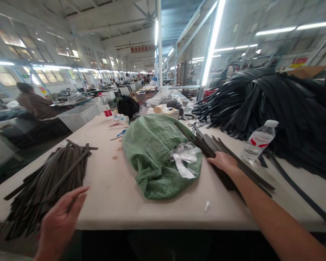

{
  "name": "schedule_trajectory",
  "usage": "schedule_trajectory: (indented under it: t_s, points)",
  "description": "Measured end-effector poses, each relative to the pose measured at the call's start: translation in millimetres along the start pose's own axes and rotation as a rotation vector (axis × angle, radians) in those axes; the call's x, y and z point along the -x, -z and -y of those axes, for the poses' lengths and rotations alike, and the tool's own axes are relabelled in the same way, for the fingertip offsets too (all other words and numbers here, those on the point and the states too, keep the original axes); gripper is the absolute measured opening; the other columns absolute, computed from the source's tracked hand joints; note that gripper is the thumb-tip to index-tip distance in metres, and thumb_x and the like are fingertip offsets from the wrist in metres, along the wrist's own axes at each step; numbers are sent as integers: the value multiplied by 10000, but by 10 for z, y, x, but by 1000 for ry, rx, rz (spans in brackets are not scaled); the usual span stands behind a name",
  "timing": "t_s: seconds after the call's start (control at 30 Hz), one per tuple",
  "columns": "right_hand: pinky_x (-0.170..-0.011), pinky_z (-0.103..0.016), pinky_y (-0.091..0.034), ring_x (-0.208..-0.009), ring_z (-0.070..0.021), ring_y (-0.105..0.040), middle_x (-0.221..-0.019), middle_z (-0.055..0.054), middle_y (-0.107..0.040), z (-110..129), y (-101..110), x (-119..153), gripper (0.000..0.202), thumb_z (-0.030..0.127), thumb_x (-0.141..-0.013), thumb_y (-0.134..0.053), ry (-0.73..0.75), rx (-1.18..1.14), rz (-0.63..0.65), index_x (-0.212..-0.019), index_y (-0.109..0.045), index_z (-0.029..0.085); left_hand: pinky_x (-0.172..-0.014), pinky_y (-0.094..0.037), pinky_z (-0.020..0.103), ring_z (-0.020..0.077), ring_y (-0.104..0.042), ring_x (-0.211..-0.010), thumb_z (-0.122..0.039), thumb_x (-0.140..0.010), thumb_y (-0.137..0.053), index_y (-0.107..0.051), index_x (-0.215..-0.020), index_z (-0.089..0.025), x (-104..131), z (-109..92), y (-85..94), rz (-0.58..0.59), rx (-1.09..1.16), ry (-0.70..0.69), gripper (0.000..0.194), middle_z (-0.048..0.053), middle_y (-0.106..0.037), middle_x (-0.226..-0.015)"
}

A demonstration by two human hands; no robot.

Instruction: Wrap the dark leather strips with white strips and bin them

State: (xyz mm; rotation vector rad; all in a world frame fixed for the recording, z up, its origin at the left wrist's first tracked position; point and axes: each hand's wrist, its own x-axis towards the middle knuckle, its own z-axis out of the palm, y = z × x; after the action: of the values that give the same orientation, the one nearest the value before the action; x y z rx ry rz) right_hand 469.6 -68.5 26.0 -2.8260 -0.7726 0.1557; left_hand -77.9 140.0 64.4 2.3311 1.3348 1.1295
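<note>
My left hand (pixel 61 215) is at the front left of the table, beside a pile of dark flat strips (pixel 59 170). Its fingers are stretched out with a gap between them, and nothing shows in it. On the right, my right hand (pixel 224 162) lies over a second bundle of dark strips (pixel 206 141), its fingers curled onto them; the fingertips are partly hidden. Between the two piles sits a green woven sack (pixel 154 145). White ribbon-like strips (pixel 184 159) stick out of its right side.
A water bottle (pixel 260 139) stands right of my right hand, before a big heap of black straps (pixel 260 98). Small gold rings (pixel 114 157), blue-handled scissors (pixel 121 133) and a red-labelled bottle (pixel 105 106) are left of the sack. A person (pixel 34 101) sits at far left.
</note>
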Motion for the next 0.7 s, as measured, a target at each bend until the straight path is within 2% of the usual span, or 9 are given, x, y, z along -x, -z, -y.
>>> schedule_trajectory:
  t_s: [0.1,0.2,0.27,0.33,0.43,0.53,0.6,0.7]
  points:
    - [-793,-381,-538,-881,-185,-650,-1018,-58,-665,-128,58,-147,261,373,-933,-591,-7,-114,33,-1032,-637,136,-865,-531,435,259,-670,-900,-466,-820,-562,-683,-926,-387,33,-641,-452,124,223,-158,179,-67,-719,-962]
    - [-711,-332,-560,-799,-160,-654,-985,-50,-662,-224,128,-181,241,339,-953,-571,-2,-250,13,-1058,-624,129,-794,-549,359,225,-678,-856,-358,-855,-576,-709,-909,-322,88,-1217,-889,318,398,-313,149,-13,-727,-925]
    - [-671,-310,-559,-740,-143,-653,-937,-38,-667,-271,203,-152,247,345,-962,-555,-2,-324,-30,-1059,-621,128,-804,-538,337,220,-674,-885,-312,-861,-587,-720,-950,-285,109,-1526,-1181,438,437,-433,162,33,-724,-957]
    - [-673,-312,-548,-732,-149,-656,-907,-38,-677,-310,311,-103,254,339,-972,-529,-8,-369,-104,-1072,-618,124,-848,-518,358,240,-659,-942,-292,-841,-621,-712,-1041,-280,106,-1763,-1487,500,416,-553,220,69,-715,-1020]
    - [-767,-336,-501,-883,-219,-660,-957,-92,-695,-357,497,-13,222,261,-953,-510,-11,-388,-229,-1063,-639,117,-879,-488,405,280,-634,-982,-260,-772,-694,-694,-1115,-271,70,-1985,-1935,533,385,-602,343,105,-696,-1085]
    - [-832,-381,-449,-1013,-315,-623,-1024,-169,-686,-390,644,98,225,197,-900,-518,-15,-391,-302,-1051,-656,103,-857,-475,372,247,-636,-894,-232,-763,-691,-745,-936,-266,21,-2068,-2249,581,460,-522,185,84,-718,-966]
    - [-846,-417,-430,-1043,-360,-601,-1050,-209,-670,-404,717,188,253,201,-888,-516,-23,-408,-341,-1077,-643,90,-844,-467,355,225,-634,-857,-230,-801,-648,-748,-843,-260,-13,-2067,-2333,584,462,-495,112,68,-720,-913]
    - [-828,-417,-432,-1028,-360,-598,-1068,-227,-649,-391,811,353,275,223,-886,-514,-23,-495,-380,-1106,-607,87,-857,-462,360,220,-628,-911,-197,-838,-596,-730,-881,-241,-53,-2012,-2276,481,368,-509,147,62,-708,-982]
